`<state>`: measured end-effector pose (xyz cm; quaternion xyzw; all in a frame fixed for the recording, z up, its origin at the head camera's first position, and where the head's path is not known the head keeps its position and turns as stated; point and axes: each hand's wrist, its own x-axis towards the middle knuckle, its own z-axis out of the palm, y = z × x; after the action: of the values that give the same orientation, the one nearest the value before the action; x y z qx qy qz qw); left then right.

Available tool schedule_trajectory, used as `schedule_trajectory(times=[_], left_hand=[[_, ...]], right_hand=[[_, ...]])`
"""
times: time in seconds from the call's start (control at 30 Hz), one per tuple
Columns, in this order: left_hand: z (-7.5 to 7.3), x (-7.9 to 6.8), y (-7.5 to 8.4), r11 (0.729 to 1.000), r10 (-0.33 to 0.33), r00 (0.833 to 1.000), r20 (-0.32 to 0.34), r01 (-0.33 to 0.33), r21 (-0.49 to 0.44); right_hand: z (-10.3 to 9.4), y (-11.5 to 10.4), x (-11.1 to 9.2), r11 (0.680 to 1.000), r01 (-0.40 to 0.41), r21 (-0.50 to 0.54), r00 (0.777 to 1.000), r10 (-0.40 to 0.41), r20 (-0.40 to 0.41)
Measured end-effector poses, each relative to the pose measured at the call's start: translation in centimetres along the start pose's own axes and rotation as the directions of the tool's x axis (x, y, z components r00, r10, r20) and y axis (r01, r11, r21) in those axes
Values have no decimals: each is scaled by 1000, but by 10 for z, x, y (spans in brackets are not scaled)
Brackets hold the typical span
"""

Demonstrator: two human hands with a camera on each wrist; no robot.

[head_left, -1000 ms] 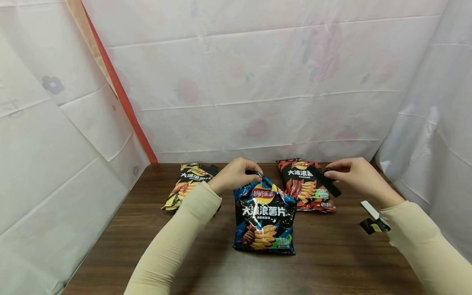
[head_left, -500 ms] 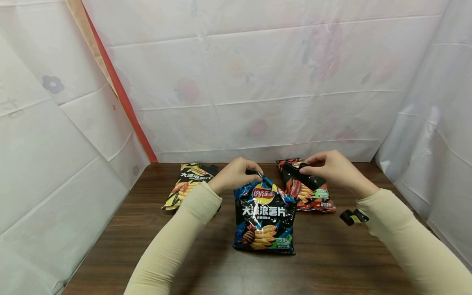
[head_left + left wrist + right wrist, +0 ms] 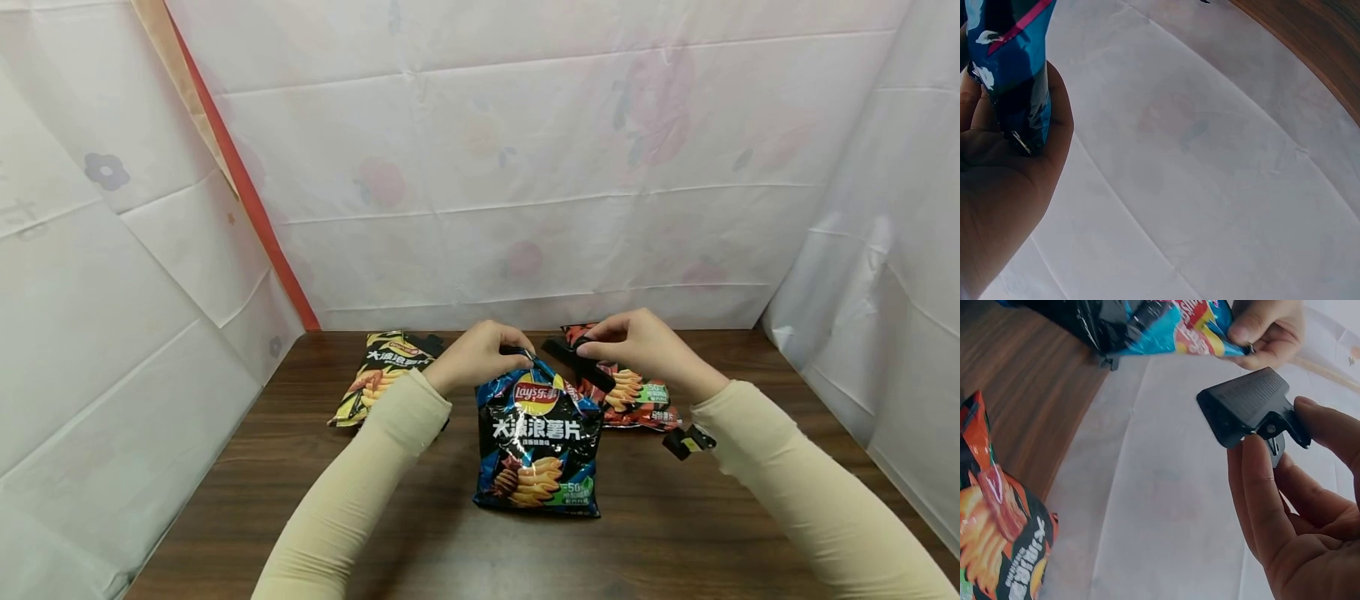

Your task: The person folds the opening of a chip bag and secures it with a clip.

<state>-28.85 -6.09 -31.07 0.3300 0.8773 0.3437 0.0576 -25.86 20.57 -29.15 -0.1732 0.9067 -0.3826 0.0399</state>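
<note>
A blue and black chip bag [image 3: 536, 450] stands upright on the table, its top folded and gathered. My left hand [image 3: 480, 357] pinches that folded top; in the left wrist view the blue foil [image 3: 1019, 94] lies between thumb and fingers. Just right of it, my right hand [image 3: 637, 346] pinches a black clip [image 3: 577, 362] by its handles. The right wrist view shows the black clip [image 3: 1247, 403] close to the bag's pinched top, apart from it. Behind the clip lies a red and black chip bag [image 3: 637, 396], partly covered by hand and clip.
A yellow and black chip bag [image 3: 378, 375] lies at the back left, with a dark clip [image 3: 427, 343] at its top corner. White patterned sheets [image 3: 480, 167] enclose the wooden table [image 3: 262, 500] at the back and sides.
My right hand has carried the black clip leftward, from over the red bag toward the top of the blue bag. The left hand and the blue bag have stayed still.
</note>
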Motion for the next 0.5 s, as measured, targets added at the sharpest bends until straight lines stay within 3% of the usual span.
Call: schedule_trajectory(times=[0.5], left_hand=[[0, 0, 2, 1000, 15, 1000, -10, -15, 13]], right_hand=[[13, 9, 0, 1000, 7, 27, 1000, -8, 24]])
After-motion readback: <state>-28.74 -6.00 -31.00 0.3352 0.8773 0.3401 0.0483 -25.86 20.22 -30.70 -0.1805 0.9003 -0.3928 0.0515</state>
